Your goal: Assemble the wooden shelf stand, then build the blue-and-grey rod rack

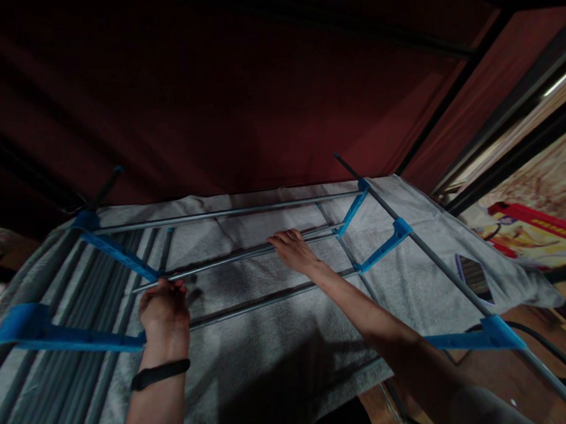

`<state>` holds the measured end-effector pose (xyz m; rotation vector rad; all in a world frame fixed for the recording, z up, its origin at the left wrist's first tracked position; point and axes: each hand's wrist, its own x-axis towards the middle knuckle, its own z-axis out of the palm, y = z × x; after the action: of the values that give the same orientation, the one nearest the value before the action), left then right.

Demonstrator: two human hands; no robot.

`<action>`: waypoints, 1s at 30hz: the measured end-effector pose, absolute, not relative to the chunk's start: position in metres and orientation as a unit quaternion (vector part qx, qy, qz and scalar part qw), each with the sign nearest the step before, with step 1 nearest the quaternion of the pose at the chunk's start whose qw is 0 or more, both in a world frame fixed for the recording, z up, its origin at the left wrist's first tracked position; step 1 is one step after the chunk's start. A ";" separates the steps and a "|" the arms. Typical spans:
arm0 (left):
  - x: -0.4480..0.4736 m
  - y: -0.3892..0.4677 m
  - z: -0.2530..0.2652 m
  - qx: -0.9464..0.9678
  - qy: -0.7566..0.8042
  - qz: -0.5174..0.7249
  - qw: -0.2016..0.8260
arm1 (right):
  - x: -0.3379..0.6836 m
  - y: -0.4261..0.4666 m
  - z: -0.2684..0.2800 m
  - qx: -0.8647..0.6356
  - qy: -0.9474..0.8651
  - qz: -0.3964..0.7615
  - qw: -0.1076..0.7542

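A rack frame of grey metal tubes joined by blue plastic brackets [119,256] lies over a pale cloth. My left hand [164,307], with a black band on the wrist, is closed around the left end of a thin metal tube [219,263], close to a blue bracket. Farther along the same tube, my right hand [293,250] has its fingers wrapped over it. The tube's right end lies near another blue bracket [351,210], beside a second crossbar. Whether that end sits in the bracket I cannot tell. My palms hide parts of the tube.
Several loose grey tubes [67,382] lie side by side at the left on the cloth [274,361]. A phone [474,278] rests near the right edge. Behind stands a dark red fabric wall [237,112]. A red and yellow box [546,232] is at the far right.
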<state>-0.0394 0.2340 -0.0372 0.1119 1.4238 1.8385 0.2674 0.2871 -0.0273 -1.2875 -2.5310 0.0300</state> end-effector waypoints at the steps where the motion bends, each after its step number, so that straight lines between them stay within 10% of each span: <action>1: -0.037 0.233 -0.035 0.040 0.566 0.729 0.382 | 0.265 0.286 -0.026 -0.444 -0.882 0.009 0.156; 30: -0.030 0.235 -0.031 0.042 0.544 0.760 0.354 | 0.145 0.281 -0.011 -0.314 -0.938 0.027 0.142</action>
<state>-0.0302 0.2349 -0.0307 0.1076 1.4063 1.9635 0.1450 0.2808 -0.0111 -0.9070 -2.7071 0.0785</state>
